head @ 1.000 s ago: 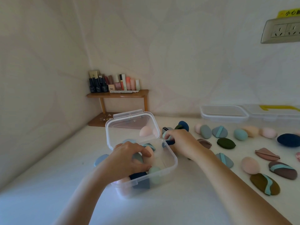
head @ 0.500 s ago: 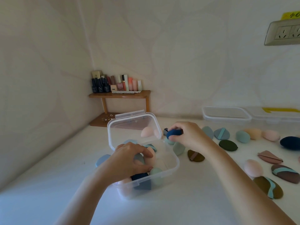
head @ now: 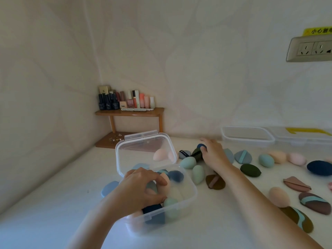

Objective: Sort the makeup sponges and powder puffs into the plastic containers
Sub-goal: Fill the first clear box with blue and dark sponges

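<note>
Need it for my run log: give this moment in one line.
left hand: grips pink sponge in box | right hand: touches blue sponge

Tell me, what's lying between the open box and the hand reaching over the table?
Two mint-green egg sponges lie side by side between the open box and the right hand. The head view shows them.
</note>
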The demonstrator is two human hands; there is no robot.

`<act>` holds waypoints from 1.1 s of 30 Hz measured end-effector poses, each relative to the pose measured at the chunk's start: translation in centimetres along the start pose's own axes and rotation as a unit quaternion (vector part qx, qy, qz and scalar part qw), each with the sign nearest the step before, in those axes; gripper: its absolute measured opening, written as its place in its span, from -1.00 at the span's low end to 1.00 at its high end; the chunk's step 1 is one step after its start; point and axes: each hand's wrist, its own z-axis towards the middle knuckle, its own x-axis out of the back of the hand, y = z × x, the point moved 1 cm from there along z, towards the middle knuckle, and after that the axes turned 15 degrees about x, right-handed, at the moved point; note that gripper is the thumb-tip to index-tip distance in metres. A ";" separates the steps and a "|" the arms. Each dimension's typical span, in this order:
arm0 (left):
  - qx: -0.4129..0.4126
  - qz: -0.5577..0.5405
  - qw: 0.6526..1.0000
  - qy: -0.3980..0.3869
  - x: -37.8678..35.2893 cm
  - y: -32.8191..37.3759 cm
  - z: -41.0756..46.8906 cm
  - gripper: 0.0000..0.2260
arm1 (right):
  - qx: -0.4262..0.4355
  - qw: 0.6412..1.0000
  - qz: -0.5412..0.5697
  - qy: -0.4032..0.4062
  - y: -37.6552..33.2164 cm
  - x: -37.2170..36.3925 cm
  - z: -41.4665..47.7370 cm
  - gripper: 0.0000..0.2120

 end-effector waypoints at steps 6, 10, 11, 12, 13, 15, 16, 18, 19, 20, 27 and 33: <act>-0.003 0.009 1.000 0.000 0.0 0.0 0.2 -0.75 | -0.038 0.999 0.005 -0.030 1.2 -0.9 1.0 -0.59; -0.002 0.006 1.000 0.006 0.0 0.0 0.1 -0.72 | -0.055 0.998 0.012 -0.027 1.3 -0.6 0.9 -0.57; -0.001 0.008 1.000 0.008 0.0 0.0 0.1 -0.72 | -0.053 0.998 0.017 -0.007 1.2 -0.3 0.8 -0.60; -0.002 0.009 1.000 0.010 0.0 0.0 0.1 -0.71 | -0.053 0.998 0.031 0.024 0.9 0.3 0.7 -0.62; -0.002 0.008 1.000 0.012 -0.1 0.0 0.1 -0.71 | -0.050 0.995 0.051 0.063 0.4 1.1 0.4 -0.63; -0.001 0.006 1.000 0.014 -0.1 0.0 0.1 -0.71 | -0.035 0.984 0.122 0.127 -1.2 3.5 -0.3 -0.62; 0.000 0.007 1.000 0.013 -0.1 0.1 0.0 -0.71 | -0.019 0.976 0.177 0.129 -2.2 4.7 -0.7 -0.62; 0.001 0.012 1.000 0.010 0.0 0.1 0.0 -0.70 | 0.042 0.951 0.298 0.067 -4.4 6.5 -2.1 -0.67; 0.002 0.015 1.000 0.009 0.0 0.2 0.0 -0.70 | 0.084 0.939 0.332 0.022 -5.6 7.0 -3.0 -0.72; 0.003 0.016 1.000 0.009 0.0 0.2 0.0 -0.70 | 0.122 0.926 0.357 -0.019 -6.6 7.3 -3.7 -0.76; 0.011 0.008 1.000 0.019 -0.1 0.1 0.0 -0.70 | 0.175 0.938 0.251 -0.164 -10.5 5.8 -6.0 -0.72; 0.025 0.003 0.999 0.020 -0.4 -0.3 0.3 -0.67 | 0.224 0.943 0.075 -0.235 -11.9 5.5 -7.0 -0.78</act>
